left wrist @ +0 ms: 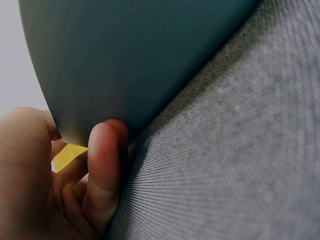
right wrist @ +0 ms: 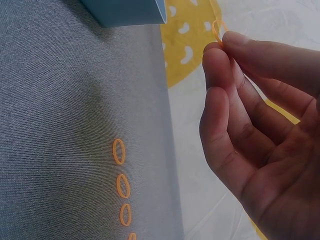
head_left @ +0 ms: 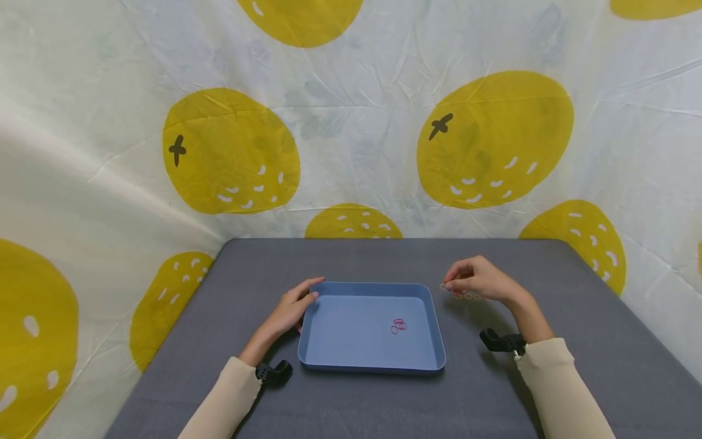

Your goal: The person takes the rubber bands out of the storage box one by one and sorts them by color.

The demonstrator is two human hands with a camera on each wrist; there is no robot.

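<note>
My left hand [head_left: 289, 310] grips the left side of a shallow blue tray [head_left: 345, 338], thumb at the rim near its far left corner. In the left wrist view, curled fingers [left wrist: 103, 160] lie against the tray's outer wall, low by the cloth. To the right of the tray, my right hand [head_left: 484, 281] is raised above the table. Thumb and forefinger pinch a small orange rubber band [right wrist: 216, 32]. Below it, several orange rubber bands [right wrist: 114, 151] lie in a row on the cloth. A few red rubber bands [head_left: 403, 325] lie together in the tray's right half.
A dark grey cloth [head_left: 373, 402] covers the table. Behind it and at the sides hangs a white sheet [head_left: 356, 146] printed with yellow fruit. Each wrist wears a black strap mount [head_left: 501, 341].
</note>
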